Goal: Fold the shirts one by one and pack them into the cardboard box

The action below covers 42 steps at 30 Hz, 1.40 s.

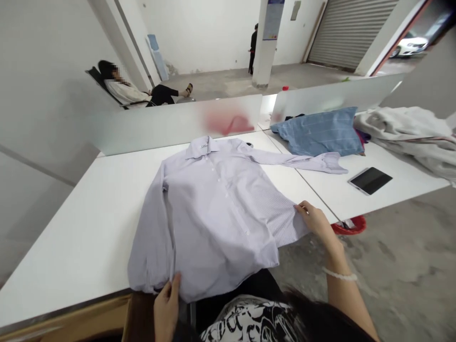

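Observation:
A pale lilac button-up shirt (213, 204) lies front up on the white table, its collar at the far side and its hem over the near edge. One sleeve rests along the shirt's left side; the other stretches out to the right across the table seam. My left hand (166, 304) pinches the hem at the lower left corner, thumb on top. At the lower right, my right hand (313, 219) grips the side edge of the shirt and holds the finely striped cloth outward. Fingertips under the fabric are partly hidden.
The white table (85, 223) has a frosted divider (160, 123) along its back. To the right lie a tablet (370, 180), folded blue denim cloth (317, 133) and a pile of light clothes (409, 133). A red bin (351, 227) stands below the edge. Two people are beyond the divider.

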Each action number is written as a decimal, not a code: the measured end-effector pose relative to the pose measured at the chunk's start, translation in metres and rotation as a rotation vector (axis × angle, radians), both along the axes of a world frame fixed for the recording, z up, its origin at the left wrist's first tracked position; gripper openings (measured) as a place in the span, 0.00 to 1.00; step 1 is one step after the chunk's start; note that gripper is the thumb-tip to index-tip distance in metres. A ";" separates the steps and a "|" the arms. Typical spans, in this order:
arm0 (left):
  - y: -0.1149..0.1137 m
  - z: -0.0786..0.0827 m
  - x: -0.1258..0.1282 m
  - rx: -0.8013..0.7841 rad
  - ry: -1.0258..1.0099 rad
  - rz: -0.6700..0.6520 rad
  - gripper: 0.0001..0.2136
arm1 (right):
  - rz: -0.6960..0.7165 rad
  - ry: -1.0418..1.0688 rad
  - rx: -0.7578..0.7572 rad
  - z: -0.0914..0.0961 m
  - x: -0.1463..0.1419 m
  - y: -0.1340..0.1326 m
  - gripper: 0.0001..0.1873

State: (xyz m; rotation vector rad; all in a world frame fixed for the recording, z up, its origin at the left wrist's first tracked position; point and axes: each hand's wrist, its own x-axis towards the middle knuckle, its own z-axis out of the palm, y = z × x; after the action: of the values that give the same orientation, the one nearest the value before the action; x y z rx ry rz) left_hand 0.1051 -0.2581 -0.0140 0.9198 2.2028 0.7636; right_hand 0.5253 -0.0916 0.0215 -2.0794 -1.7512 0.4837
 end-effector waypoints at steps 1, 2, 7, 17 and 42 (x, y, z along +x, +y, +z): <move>-0.003 0.000 -0.006 -0.004 -0.006 0.007 0.25 | 0.005 -0.023 -0.009 -0.002 0.005 0.001 0.13; -0.007 0.000 -0.012 -0.011 -0.005 0.015 0.25 | 0.014 -0.045 -0.022 -0.005 0.009 0.002 0.14; -0.016 -0.001 -0.037 0.026 0.172 0.078 0.25 | 0.025 -0.126 -0.026 -0.011 0.015 0.009 0.16; -0.030 -0.020 -0.018 0.227 0.038 -0.049 0.27 | 0.111 0.173 0.069 -0.013 0.017 -0.048 0.30; -0.005 -0.105 0.093 0.257 -1.320 0.139 0.14 | -0.194 1.813 -0.297 -0.106 -0.119 -0.141 0.18</move>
State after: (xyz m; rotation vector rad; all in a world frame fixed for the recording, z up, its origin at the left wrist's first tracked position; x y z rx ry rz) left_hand 0.1980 -0.2635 -0.1187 0.1759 1.0017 1.2466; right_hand 0.4061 -0.2325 -0.0848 -0.9284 -0.3438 1.7897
